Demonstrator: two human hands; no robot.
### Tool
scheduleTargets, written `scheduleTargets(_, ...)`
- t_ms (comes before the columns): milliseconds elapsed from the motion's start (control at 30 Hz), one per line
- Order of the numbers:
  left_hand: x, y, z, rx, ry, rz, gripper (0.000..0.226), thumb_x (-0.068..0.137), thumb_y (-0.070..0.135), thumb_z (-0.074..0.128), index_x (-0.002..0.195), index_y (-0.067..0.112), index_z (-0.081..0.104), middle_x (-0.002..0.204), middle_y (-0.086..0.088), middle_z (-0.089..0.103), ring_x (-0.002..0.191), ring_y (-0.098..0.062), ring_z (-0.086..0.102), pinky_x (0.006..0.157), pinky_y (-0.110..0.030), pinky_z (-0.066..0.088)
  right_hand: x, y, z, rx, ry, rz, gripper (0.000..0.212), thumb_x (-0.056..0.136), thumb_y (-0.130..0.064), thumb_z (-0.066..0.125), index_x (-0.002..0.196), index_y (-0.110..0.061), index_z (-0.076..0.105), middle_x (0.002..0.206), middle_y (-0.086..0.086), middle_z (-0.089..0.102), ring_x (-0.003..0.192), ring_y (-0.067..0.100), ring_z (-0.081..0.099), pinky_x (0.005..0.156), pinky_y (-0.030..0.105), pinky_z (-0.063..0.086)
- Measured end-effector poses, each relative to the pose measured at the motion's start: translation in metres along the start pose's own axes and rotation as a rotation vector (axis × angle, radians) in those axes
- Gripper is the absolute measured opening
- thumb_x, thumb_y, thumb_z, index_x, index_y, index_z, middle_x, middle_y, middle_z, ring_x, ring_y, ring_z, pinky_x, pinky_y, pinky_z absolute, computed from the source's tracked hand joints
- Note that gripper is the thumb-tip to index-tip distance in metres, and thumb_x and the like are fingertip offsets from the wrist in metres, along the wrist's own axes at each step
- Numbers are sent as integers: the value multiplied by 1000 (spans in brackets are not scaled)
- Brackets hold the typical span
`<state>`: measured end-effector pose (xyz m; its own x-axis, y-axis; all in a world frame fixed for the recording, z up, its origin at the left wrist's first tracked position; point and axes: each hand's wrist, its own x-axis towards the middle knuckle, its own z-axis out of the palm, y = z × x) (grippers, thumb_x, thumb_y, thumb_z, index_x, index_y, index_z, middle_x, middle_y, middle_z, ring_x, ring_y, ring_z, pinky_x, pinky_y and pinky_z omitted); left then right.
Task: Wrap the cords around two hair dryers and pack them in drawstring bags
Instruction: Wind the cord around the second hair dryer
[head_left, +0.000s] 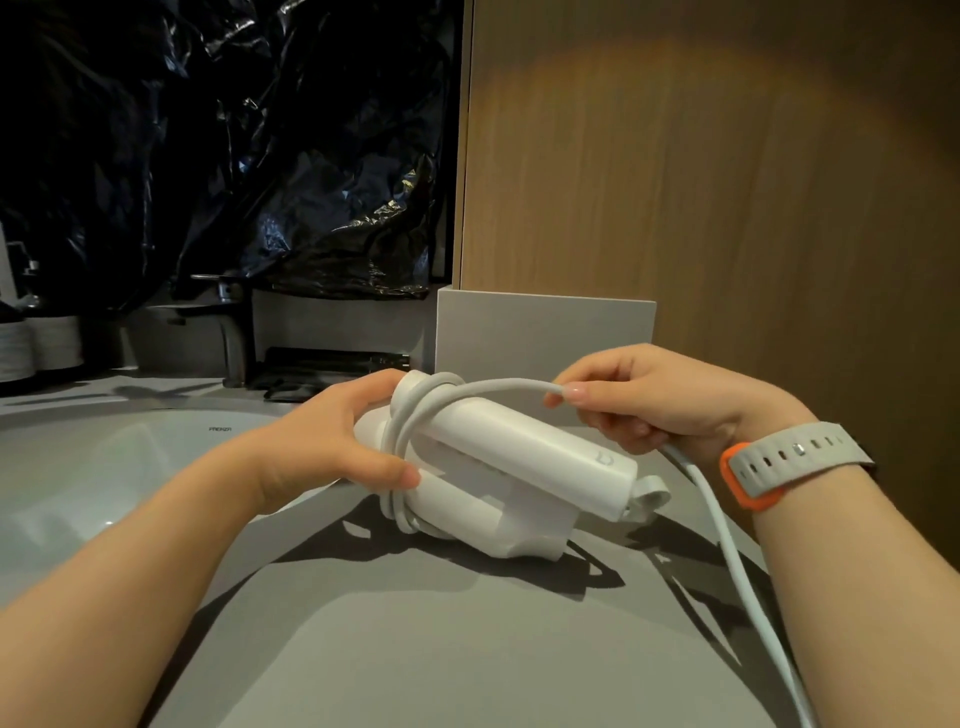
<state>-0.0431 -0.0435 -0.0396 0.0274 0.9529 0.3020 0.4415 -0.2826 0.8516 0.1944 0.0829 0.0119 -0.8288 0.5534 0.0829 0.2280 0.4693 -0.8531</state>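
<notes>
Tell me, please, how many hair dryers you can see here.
1. The white hair dryer is gripped by the left hand, at the grey counter beside the sink; another may lie out of view.

white round power cord (727, 545) runs off btm edge; part hidden in right hand (649, 400). left hand (322, 441) fingertips hidden behind white folded plastic hair dryer (519, 447). white oval ceramic sink (78, 467) cut by left edge, rim text unreadable.

White sink (78, 467) left, black plastic sheeting (234, 130) behind, wooden panel (727, 182) right.
</notes>
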Motion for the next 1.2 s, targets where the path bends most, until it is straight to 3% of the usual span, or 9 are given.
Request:
scheduleTargets(267, 2, -6, 0, -79, 3, -10, 66, 42, 26, 79, 104, 42, 63, 102, 6, 66, 97, -19, 64, 79, -37, 57, 24, 8, 18, -168, 380, -159, 24, 84, -29, 66, 79, -6, 68, 56, -1, 52, 44, 6, 37, 40, 17, 31)
scheduleTargets(400, 3, -13, 0, -223, 45, -75, 68, 38, 23, 76, 103, 41, 65, 99, 3, 68, 95, -23, 64, 69, -30, 56, 34, 18, 30, -133, 306, -137, 25, 87, -27, 61, 83, -4, 68, 73, 10, 61, 65, 14, 53, 55, 20, 45)
scheduleTargets(500, 3, -14, 1, -278, 75, -104, 71, 36, 22, 75, 104, 38, 65, 100, 0, 67, 98, -27, 62, 66, -31, 56, 38, 22, 38, -53, 231, -83, 19, 89, -14, 58, 83, 2, 66, 77, 12, 57, 70, 20, 53, 55, 19, 47)
scheduleTargets(700, 3, -15, 1, -344, 112, -86, 75, 34, 22, 72, 108, 32, 64, 109, -8, 64, 98, -31, 61, 64, -35, 56, 42, 31, 45, 311, 55, 69, 24, 97, 1, 35, 85, -9, 53, 74, 1, 46, 64, 9, 48, 55, 17, 47)
scheduleTargets(800, 1, -11, -3, -396, 135, 6, 64, 38, 22, 69, 102, 31, 67, 97, -3, 68, 83, -23, 67, 58, -33, 55, 34, 25, 50, 392, 23, 0, 25, 95, 0, 41, 79, -12, 56, 59, 0, 59, 50, 5, 57, 49, 17, 47)
scheduleTargets(867, 1, -8, -6, -495, 172, 57, 64, 36, 20, 71, 99, 27, 68, 89, -3, 70, 76, -21, 69, 54, -35, 56, 38, 23, 55, 506, 7, -9, 23, 94, 5, 39, 85, -11, 54, 50, -5, 53, 40, 5, 45, 39, 16, 36)
scheduleTargets(967, 4, -11, -8, -640, 257, 10, 88, 23, 27, 85, 108, 19, 63, 89, -6, 70, 75, -22, 69, 57, -39, 57, 47, 23, 60, 650, 68, 14, 22, 94, 5, 33, 86, -11, 47, 47, -6, 48, 37, 3, 28, 36, 12, 18)
scheduleTargets(1067, 6, -12, -4, -707, 316, -72, 65, 42, 34, 77, 106, 22, 66, 97, -9, 69, 84, -27, 67, 66, -44, 57, 48, 21, 65, 626, 95, 74, 13, 96, -2, 37, 96, -8, 49, 61, 3, 50, 39, 4, 26, 37, 13, 18)
scheduleTargets(1200, 8, -5, 5, -698, 419, -167, 40, 56, 45, 71, 89, 24, 68, 77, -5, 72, 72, -25, 66, 57, -39, 57, 46, 22, 66, 610, 74, 169, 12, 97, -11, 44, 106, -10, 51, 63, 4, 41, 36, 4, 27, 32, 12, 22)
